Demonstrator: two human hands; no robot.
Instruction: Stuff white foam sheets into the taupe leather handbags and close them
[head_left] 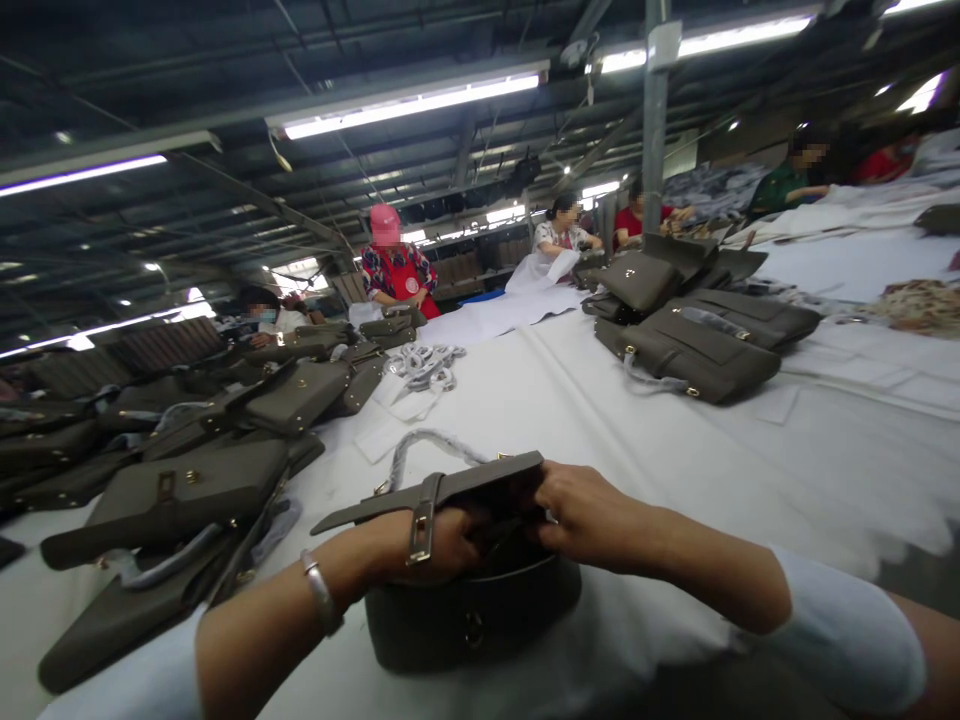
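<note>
A dark olive-brown handbag [420, 625] stands upright on the white-covered table in front of me, its flap [480, 483] raised over the opening. A strap with a gold buckle [421, 535] hangs from the flap, and the plastic-wrapped handle [431, 437] arches behind it. My left hand [446, 542] reaches under the flap into the mouth of the bag. Its fingers are bent, and whatever they hold is hidden in shadow. At the right end of the opening, my right hand [568, 507] is closed on the bag's edge, fingertips inside.
Many similar handbags [195, 490] lie piled along the left. Another stack of handbags [697, 345] sits at the right back. Plastic-wrapped handles [426, 366] lie on the white table covering [547, 390]. Several co-workers, one in a red apron [409, 290], are around the far tables.
</note>
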